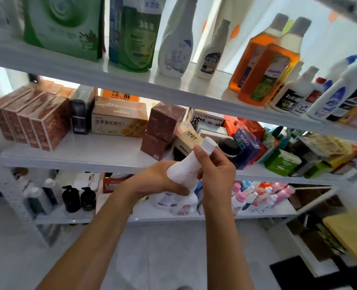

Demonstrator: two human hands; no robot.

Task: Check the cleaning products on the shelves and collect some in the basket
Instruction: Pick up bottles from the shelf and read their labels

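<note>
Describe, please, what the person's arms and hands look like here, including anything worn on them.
Both forearms are bare as far as the frame shows, with no sleeves in view. The left hand and right hand wear no gloves, and no rings, watch or bracelets are visible. The fingernails look short and unpainted.

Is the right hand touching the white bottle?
Touching: the head view shows the right hand curled round the white bottle at its neck.

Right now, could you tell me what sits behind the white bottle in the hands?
Behind the white plastic bottle, boxes and a black-lidded jar on the middle shelf; the bottles behind both hands are partly hidden.
</note>
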